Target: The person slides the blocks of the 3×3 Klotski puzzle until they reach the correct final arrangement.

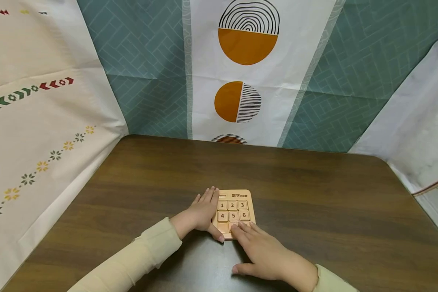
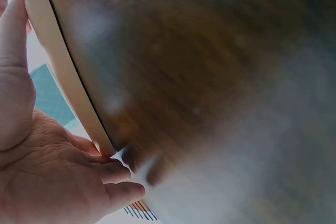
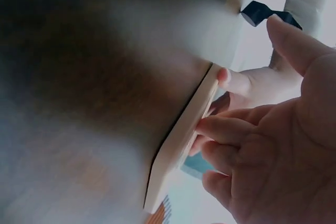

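Note:
A light wooden number slide puzzle (image 1: 251, 205) lies flat on the dark table. Tiles 1 to 6 show in two rows; the bottom row is partly covered by fingers, with a gap at its left end. My left hand (image 1: 203, 213) holds the puzzle along its left side, thumb at the near edge and fingers by the far left corner. In the left wrist view, this hand (image 2: 58, 177) spans the board's side edge (image 2: 65, 69). My right hand (image 1: 264, 251) rests extended fingertips on the bottom-row tiles, its thumb apart over the table. The right wrist view shows those fingers (image 3: 226, 129) at the board's rim.
The brown wooden table (image 1: 314, 202) has rounded far corners. Behind it hangs a teal and white cloth (image 1: 149, 81) with orange half-circle patterns. A pale embroidered cloth (image 1: 40, 121) hangs at the left, and a whitish one (image 1: 423, 121) at the right.

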Motion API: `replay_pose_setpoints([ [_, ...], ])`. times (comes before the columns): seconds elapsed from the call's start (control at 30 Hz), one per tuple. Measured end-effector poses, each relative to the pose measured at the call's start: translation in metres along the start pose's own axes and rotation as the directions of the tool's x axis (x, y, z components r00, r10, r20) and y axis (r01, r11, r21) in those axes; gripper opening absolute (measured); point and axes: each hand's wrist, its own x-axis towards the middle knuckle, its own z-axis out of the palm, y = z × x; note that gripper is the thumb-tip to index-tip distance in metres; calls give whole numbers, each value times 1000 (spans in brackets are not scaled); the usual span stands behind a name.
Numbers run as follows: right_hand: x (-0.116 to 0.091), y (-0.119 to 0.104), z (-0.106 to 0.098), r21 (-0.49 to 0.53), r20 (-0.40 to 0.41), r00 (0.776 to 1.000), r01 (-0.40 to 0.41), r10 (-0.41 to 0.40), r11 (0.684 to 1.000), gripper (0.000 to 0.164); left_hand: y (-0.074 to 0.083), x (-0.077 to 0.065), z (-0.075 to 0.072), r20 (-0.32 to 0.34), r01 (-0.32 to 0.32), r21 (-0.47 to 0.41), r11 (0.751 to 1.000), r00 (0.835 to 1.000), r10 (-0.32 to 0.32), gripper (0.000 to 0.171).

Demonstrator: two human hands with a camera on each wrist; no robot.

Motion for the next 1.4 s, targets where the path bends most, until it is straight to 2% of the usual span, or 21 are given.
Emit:
replay_pose_setpoints([
  [0.2,7,-4,-1,51,48,998,-35,33,998,89,0,-1,0,-5,-9,-1,1000,1000,9,137],
  [0.43,15,-13,-5,84,68,997,-31,25,996,88,3,-2,0,-13,-19,-1,1000,1000,19,137],
  [0.63,-5,0,-11,174,29,997,-81,78,981,86,5,1,-3,10,-13,-4,1000,1000,13,136],
  [0.8,-18,13,-11,186,22,992,-130,128,974,87,2,7,-6,18,-10,-10,1000,1000,10,137],
  [1.0,-13,13,-9,196,46,989,-145,139,970,87,0,13,-10,39,-26,-17,1000,999,27,137],
  [1.23,-2,13,-14,231,64,990,-138,126,963,88,-3,18,-13,31,-34,-17,999,999,35,138],
  [1.4,-5,19,-15,239,37,988,-157,153,958,90,-2,21,-9,28,-44,-22,999,999,45,138],
])
